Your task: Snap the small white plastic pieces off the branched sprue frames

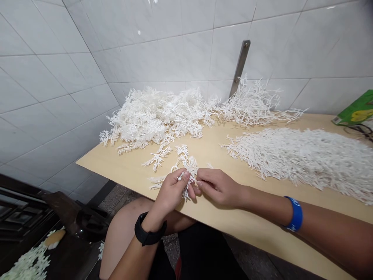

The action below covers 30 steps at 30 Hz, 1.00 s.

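Note:
My left hand (175,190), with a black band on its wrist, is closed around a white branched piece (190,167) at the table's near edge. Thumb and fingers of my right hand (217,186) pinch at the same piece from the right; a blue wristband sits on that forearm. Parts of the piece stick out above and below the fingers. Just beyond, a few loose white sprigs (159,157) lie on the tan table (215,146). The exact spot held between the fingertips is partly hidden.
A large white sprig heap (157,112) lies at the back left, a smaller heap (250,103) behind centre, and a long flat pile (305,155) at right. A green package (355,109) stands at the far right. A metal bracket (240,68) is on the tiled wall.

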Motion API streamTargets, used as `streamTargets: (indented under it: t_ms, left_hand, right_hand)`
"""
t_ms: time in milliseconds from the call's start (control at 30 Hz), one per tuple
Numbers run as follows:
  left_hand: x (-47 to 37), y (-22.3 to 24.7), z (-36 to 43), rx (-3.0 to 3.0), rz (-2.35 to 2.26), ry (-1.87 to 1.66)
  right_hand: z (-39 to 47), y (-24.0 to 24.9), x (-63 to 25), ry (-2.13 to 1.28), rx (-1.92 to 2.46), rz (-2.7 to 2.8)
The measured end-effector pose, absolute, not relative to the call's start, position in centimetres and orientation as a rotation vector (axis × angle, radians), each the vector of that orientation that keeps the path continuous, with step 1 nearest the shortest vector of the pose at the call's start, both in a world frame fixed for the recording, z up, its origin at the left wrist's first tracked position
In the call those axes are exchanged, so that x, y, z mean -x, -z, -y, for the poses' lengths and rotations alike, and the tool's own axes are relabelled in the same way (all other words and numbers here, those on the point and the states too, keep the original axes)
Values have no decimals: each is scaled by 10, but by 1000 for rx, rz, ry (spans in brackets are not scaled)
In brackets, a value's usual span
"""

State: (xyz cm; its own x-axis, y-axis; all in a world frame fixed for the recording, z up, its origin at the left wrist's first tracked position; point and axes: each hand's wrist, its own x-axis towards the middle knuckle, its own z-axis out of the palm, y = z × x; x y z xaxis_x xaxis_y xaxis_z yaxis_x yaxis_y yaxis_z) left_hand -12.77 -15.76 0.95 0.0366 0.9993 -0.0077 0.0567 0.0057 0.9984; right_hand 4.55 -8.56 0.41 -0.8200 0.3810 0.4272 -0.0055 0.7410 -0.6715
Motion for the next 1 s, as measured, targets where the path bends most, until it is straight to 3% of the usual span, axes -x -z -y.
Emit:
streamTargets:
  t_ms: [267,400,500,833,1000]
  left_hand:
    - [124,-6,154,-1216,-1299,-1216]
    - [129,-2,149,-911,-1355,-1450]
    - [130,-1,149,-1054,-1421,-1453]
    - [132,4,155,-1137,-1404,-1534]
    - [134,6,155,-1190,-1399,-1486]
  right_hand:
    - [83,3,-42,-854,391,2384]
    - [86,6,-48,-763,327,2443]
    - [89,6,-52,-725,332,2423]
    - [51,1,-63,-550,1169,1859]
    - [39,1,-68,-608,1343,1922]
